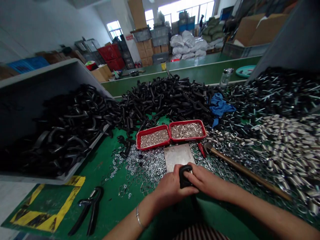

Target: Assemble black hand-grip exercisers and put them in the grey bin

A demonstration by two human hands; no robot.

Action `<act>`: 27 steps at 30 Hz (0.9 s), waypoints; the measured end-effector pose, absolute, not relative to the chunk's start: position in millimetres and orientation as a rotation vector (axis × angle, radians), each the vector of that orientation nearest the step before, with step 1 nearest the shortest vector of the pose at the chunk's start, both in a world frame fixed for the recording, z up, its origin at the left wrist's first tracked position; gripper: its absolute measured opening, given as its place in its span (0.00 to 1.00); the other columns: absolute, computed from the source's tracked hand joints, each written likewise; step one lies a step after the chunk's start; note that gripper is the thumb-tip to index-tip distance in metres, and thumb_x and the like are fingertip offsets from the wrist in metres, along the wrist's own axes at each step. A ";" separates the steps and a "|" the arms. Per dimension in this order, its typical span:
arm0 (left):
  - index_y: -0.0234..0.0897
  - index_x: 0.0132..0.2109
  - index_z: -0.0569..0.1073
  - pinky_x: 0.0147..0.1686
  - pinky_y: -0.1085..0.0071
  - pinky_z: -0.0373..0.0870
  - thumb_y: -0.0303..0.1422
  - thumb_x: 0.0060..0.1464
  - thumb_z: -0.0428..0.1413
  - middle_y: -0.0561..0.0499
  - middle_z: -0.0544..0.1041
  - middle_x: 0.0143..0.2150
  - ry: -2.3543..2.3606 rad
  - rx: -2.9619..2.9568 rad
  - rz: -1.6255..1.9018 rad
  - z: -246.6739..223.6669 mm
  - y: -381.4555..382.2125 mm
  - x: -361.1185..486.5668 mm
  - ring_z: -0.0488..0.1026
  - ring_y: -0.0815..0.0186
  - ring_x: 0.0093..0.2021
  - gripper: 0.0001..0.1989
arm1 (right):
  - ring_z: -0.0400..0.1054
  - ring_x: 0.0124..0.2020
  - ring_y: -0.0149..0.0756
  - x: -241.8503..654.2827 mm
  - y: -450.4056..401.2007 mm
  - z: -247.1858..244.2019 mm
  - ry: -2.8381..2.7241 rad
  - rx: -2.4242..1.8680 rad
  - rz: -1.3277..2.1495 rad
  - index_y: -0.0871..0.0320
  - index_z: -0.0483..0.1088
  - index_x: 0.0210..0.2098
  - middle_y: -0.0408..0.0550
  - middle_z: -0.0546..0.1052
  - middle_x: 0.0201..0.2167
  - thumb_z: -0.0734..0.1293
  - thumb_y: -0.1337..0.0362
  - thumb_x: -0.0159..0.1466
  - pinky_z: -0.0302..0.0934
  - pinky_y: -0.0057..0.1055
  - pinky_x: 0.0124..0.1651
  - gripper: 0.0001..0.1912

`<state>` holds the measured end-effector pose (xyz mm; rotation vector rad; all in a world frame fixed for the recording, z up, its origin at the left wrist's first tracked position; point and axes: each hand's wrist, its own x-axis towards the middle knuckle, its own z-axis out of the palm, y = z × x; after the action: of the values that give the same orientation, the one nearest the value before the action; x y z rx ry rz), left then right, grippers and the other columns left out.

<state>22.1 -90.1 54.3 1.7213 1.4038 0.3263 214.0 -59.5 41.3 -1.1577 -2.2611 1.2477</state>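
Note:
Both my hands meet low in the middle, just in front of a flat metal plate (178, 155). My left hand (168, 186) is closed round a black curved plastic part (184, 180) with a rounded loop at its top. From the other side my right hand (206, 180) grips the same part, its thumb pressed at the loop's opening. The part's lower end is hidden by my hands and in shadow. Silvery washers (150, 163) lie loose left of the plate. A black hand grip exerciser (88, 210) with a metal spring lies at the lower left.
Two red trays (153, 145) of small metal pins stand behind the plate. A hammer (245, 169) and red-handled screwdriver (202, 150) lie right. Black parts (162, 95) are heaped behind, springs (295, 143) far right. A grey crate (75, 170) leans at left; a blue cloth (220, 106) lies behind.

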 end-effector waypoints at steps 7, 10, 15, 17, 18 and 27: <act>0.38 0.57 0.68 0.41 0.60 0.73 0.53 0.50 0.63 0.39 0.79 0.46 1.291 2.022 0.418 37.6 -28.2 0.9 0.78 0.49 0.44 0.34 | 0.71 0.36 0.43 202.8 2.4 40.3 -2.438 -1.324 0.819 0.60 0.71 0.46 0.55 0.78 0.37 0.62 0.52 0.70 0.60 0.34 0.37 0.17; 0.39 0.50 0.75 0.41 0.58 0.72 0.51 0.53 0.61 0.39 0.80 0.42 1.347 2.248 0.319 32.5 0.9 -7.0 0.78 0.49 0.42 0.24 | 0.70 0.44 0.43 211.0 55.7 41.0 -2.412 -1.284 0.439 0.58 0.74 0.43 0.53 0.78 0.41 0.64 0.59 0.70 0.61 0.35 0.44 0.11; 0.40 0.37 0.78 0.43 0.59 0.71 0.45 0.60 0.56 0.42 0.78 0.31 1.523 2.445 0.241 51.8 38.8 -9.1 0.78 0.54 0.37 0.14 | 0.65 0.47 0.47 225.8 112.2 32.1 -2.518 -1.356 0.017 0.59 0.78 0.37 0.56 0.76 0.39 0.65 0.59 0.70 0.60 0.37 0.45 0.12; 0.37 0.40 0.78 0.43 0.61 0.71 0.39 0.63 0.52 0.41 0.80 0.35 1.591 2.527 0.242 59.7 60.7 -1.6 0.78 0.54 0.39 0.13 | 0.64 0.48 0.49 222.1 122.0 26.7 -2.590 -1.345 -0.064 0.60 0.77 0.37 0.57 0.76 0.38 0.65 0.58 0.69 0.60 0.38 0.46 0.13; 0.36 0.42 0.78 0.43 0.61 0.71 0.36 0.64 0.51 0.39 0.80 0.38 1.607 2.575 0.206 61.4 72.5 4.1 0.78 0.54 0.40 0.12 | 0.64 0.48 0.49 218.4 125.2 24.3 -2.620 -1.340 -0.093 0.60 0.77 0.37 0.57 0.76 0.39 0.66 0.58 0.69 0.60 0.38 0.46 0.13; 0.24 0.48 0.77 0.49 0.58 0.68 0.20 0.63 0.45 0.30 0.79 0.47 1.681 2.635 0.001 36.5 115.4 40.8 0.76 0.50 0.49 0.16 | 0.63 0.47 0.50 201.4 129.7 14.7 -2.681 -1.318 -0.136 0.62 0.75 0.39 0.61 0.75 0.39 0.60 0.66 0.71 0.57 0.38 0.43 0.12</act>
<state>40.8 115.4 36.5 2.6351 1.6808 0.0013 201.4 129.7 14.7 -1.3184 -2.6806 -0.1360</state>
